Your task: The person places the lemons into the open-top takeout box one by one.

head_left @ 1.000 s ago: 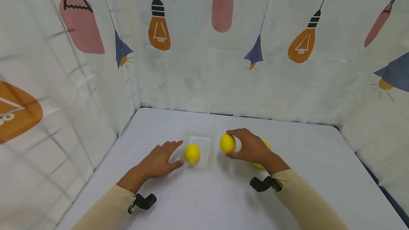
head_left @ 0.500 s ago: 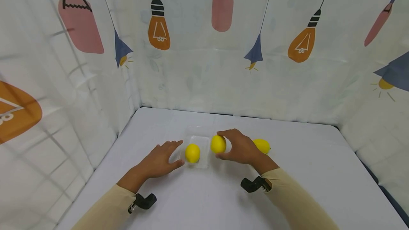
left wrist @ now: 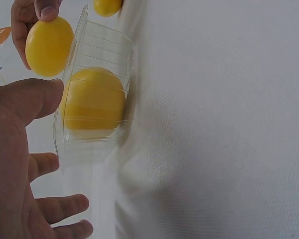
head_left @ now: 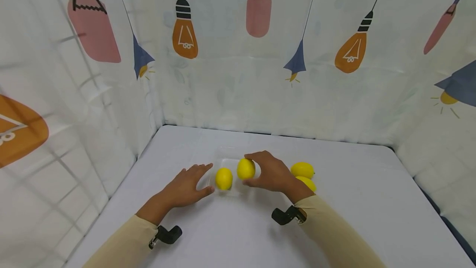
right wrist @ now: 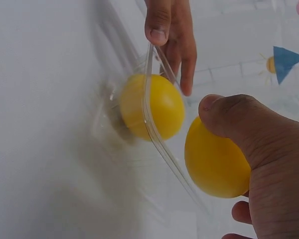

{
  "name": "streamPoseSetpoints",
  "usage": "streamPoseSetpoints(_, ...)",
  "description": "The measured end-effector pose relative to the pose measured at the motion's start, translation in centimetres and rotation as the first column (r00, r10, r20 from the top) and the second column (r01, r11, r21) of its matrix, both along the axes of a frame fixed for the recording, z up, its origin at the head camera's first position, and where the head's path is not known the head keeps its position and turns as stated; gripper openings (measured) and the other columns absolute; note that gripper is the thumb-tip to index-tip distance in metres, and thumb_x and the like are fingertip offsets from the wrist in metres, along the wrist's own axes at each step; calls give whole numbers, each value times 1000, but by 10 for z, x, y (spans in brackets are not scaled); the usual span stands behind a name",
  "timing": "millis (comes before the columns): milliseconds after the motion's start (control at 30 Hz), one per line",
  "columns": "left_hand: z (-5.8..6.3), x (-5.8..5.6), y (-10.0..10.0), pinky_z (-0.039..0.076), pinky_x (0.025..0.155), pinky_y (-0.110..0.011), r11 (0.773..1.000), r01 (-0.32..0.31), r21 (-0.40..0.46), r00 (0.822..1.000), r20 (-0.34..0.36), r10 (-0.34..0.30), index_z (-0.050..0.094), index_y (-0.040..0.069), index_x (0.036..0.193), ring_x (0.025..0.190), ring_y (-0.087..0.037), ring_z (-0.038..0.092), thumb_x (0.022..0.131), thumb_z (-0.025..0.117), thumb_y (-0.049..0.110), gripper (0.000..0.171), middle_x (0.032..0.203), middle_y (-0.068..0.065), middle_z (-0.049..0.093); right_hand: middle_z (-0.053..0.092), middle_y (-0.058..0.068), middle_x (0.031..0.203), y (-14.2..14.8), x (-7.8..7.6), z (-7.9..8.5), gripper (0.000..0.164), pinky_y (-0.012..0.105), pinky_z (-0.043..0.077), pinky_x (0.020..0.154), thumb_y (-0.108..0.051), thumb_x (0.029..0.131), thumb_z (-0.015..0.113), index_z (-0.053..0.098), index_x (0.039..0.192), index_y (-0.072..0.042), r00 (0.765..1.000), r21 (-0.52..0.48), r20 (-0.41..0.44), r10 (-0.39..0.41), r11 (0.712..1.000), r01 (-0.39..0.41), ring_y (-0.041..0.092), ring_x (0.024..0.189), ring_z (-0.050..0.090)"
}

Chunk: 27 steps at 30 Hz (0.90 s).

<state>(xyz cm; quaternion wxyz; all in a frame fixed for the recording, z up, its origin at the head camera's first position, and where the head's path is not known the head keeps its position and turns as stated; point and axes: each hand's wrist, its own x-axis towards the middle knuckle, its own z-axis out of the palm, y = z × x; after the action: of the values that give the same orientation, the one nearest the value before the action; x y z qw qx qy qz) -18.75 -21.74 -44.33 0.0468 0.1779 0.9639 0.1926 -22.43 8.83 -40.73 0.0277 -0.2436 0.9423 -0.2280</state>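
A clear plastic container stands on the table in front of me, with one yellow lemon inside its left part. My left hand rests at the container's left side, thumb at the rim and fingers spread out fairly straight. Between thumb and fingers, my right hand pinches a second lemon, holding it over the right part of the container. In the right wrist view this held lemon is above the rim, beside the lemon in the container.
Two more lemons lie on the white table to the right, behind my right wrist. White cloth walls printed with lamps enclose the table at the back and sides. A black wrist mount sits on each sleeve.
My right hand has moved left with its lemon, from beside the container to over it. The two lemons on the right have come into fuller view. My left hand has stayed put.
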Motion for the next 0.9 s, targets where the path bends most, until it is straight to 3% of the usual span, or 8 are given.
streamPoseSetpoints(900, 3, 3, 0, 21, 114, -72, 1000, 18, 17, 1000, -13, -17, 39, 15, 159, 145, -42, 37, 96, 62, 58, 79, 156, -17, 45, 62, -3, 138, -25, -3, -16, 76, 41, 47, 107, -60, 80, 81, 61, 143, -21, 994, 112, -72, 84, 991, -76, 19, 126, 54)
